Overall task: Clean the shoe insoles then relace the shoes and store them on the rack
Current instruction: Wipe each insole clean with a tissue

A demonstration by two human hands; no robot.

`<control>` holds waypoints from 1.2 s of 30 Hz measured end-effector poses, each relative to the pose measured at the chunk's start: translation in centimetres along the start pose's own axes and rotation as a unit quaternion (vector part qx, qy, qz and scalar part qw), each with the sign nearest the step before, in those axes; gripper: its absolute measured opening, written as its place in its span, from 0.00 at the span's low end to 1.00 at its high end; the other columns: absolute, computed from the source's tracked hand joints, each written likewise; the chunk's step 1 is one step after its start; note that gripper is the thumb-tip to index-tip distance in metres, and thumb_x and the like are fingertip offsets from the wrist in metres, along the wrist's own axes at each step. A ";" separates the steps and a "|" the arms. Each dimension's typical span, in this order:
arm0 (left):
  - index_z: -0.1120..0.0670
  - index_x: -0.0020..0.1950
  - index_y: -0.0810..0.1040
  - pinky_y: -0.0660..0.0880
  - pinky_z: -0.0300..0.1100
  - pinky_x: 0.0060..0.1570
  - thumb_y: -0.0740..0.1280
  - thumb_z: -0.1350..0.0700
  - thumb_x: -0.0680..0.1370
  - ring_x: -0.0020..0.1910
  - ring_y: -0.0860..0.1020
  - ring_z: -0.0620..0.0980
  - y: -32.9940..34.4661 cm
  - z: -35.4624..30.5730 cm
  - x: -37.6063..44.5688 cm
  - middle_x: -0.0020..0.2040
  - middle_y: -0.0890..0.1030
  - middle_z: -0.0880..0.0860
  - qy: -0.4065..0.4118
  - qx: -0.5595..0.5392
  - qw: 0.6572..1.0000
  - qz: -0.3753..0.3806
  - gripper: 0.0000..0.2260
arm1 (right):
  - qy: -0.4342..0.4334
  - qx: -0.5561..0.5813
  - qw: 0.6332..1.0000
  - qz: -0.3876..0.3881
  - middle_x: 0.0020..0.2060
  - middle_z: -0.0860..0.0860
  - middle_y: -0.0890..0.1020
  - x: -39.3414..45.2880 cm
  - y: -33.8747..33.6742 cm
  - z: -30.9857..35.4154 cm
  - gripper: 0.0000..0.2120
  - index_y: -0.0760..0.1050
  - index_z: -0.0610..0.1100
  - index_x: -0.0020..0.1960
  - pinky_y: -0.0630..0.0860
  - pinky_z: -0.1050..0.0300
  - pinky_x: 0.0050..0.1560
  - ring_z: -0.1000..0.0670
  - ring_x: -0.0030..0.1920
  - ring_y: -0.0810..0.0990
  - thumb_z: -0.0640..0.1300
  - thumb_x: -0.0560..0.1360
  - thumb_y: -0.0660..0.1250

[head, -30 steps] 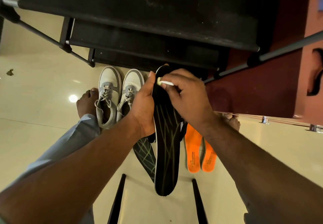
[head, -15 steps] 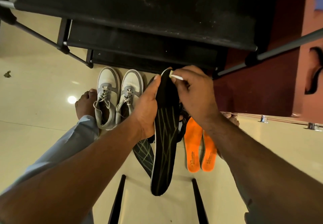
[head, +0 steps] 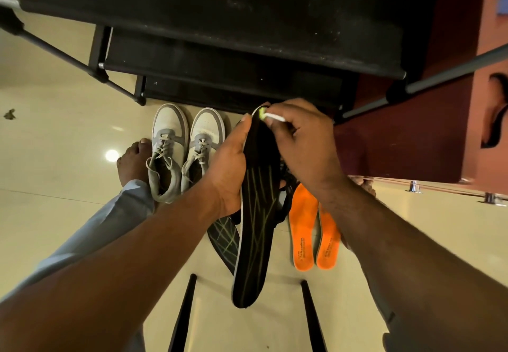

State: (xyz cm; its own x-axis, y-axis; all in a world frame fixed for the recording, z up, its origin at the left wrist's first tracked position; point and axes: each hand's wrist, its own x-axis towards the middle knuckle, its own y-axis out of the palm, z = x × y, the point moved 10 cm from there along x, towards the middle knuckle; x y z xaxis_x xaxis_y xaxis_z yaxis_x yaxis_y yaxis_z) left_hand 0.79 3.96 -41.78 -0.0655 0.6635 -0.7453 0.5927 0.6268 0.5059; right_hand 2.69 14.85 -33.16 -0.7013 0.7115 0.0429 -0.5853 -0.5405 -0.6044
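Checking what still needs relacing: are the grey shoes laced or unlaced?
Laced: both grey shoes show laces threaded through the eyelets, ends hanging loose.

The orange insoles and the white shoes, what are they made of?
The orange insoles look like soft foam: matte, slightly mottled, with printed lettering near the heel. The grey-and-white sneakers seem to be smooth leather or a synthetic lookalike on the toes, with grey suede-like panels and woven fabric laces; the picture cannot settle real leather from fake.
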 end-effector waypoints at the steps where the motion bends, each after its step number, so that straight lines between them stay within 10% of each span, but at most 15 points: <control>1: 0.55 0.67 0.77 0.65 0.64 0.68 0.51 0.33 0.81 0.64 0.73 0.67 0.0 0.1 0.0 0.67 0.74 0.67 -0.009 -0.001 1.000 -0.006 0.31 | 0.028 -0.004 1.000 -0.007 0.47 0.48 0.81 0.1 -0.3 -1.1 0.07 0.82 0.40 0.51 0.76 0.66 0.49 0.53 0.47 0.80 0.36 0.75 0.67; 7: 0.56 0.68 0.76 0.75 0.55 0.60 0.52 0.33 0.80 0.62 0.78 0.61 -0.7 -0.4 -0.1 0.61 0.80 0.63 0.002 -0.035 0.999 -0.020 0.31 | -0.052 0.015 0.996 0.066 0.47 0.46 0.81 -1.2 2.1 2.3 0.08 0.81 0.39 0.52 0.75 0.64 0.51 0.53 0.48 0.79 0.34 0.74 0.67; 13: 0.52 0.68 0.77 0.65 0.62 0.71 0.52 0.32 0.80 0.68 0.72 0.65 -0.7 0.7 0.1 0.66 0.76 0.64 -0.038 -0.008 0.999 -0.029 0.30 | 0.077 0.009 0.997 0.013 0.45 0.52 0.80 0.1 -0.1 -1.9 0.06 0.82 0.43 0.50 0.77 0.64 0.46 0.56 0.46 0.79 0.37 0.75 0.68; 19: 0.53 0.61 0.82 0.79 0.51 0.55 0.54 0.33 0.80 0.55 0.82 0.57 -1.3 0.0 -0.6 0.57 0.83 0.60 -0.036 -0.068 0.996 -0.050 0.28 | 0.084 0.073 0.964 0.243 0.43 0.57 0.80 -1.5 4.7 0.6 0.06 0.82 0.49 0.48 0.75 0.68 0.43 0.59 0.45 0.79 0.40 0.74 0.70; 23: 0.53 0.67 0.77 0.78 0.51 0.53 0.51 0.32 0.80 0.54 0.82 0.57 -0.5 0.4 -0.4 0.58 0.83 0.60 -0.045 -0.064 0.997 -0.027 0.31 | 0.088 0.050 0.987 0.123 0.44 0.57 0.79 -0.4 2.2 -0.6 0.05 0.82 0.47 0.48 0.73 0.71 0.43 0.60 0.45 0.79 0.40 0.74 0.70; 29: 0.54 0.53 0.86 0.78 0.50 0.53 0.53 0.32 0.79 0.52 0.84 0.56 -2.1 0.0 -0.1 0.54 0.84 0.60 -0.047 -0.082 0.994 -0.054 0.31 | 0.045 0.035 0.951 0.305 0.41 0.57 0.80 -2.3 5.7 1.2 0.04 0.83 0.48 0.46 0.75 0.64 0.47 0.59 0.44 0.79 0.41 0.72 0.72; 33: 0.54 0.48 0.87 0.79 0.48 0.49 0.51 0.32 0.80 0.49 0.85 0.55 -1.4 0.1 0.0 0.50 0.85 0.59 -0.039 -0.085 0.995 -0.044 0.33 | 0.028 0.021 0.987 0.156 0.44 0.54 0.80 -1.1 3.3 1.2 0.04 0.83 0.45 0.47 0.76 0.63 0.47 0.58 0.45 0.79 0.39 0.73 0.71; 36: 0.55 0.48 0.86 0.80 0.47 0.46 0.52 0.33 0.80 0.45 0.85 0.55 -1.8 -0.2 0.0 0.47 0.85 0.58 -0.036 -0.089 0.994 -0.053 0.32 | 0.031 0.015 0.972 0.234 0.42 0.57 0.80 -2.0 4.9 1.2 0.05 0.83 0.46 0.46 0.75 0.65 0.46 0.59 0.44 0.79 0.39 0.73 0.71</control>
State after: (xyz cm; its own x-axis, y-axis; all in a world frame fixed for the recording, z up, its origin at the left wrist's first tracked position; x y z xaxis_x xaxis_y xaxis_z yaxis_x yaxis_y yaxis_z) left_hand -0.48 2.89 -42.56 -0.0579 0.5634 -0.8242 0.4344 0.7575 0.4873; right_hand 0.72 10.23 -35.21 -0.8682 0.4100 -0.2797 -0.2203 -0.8233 -0.5232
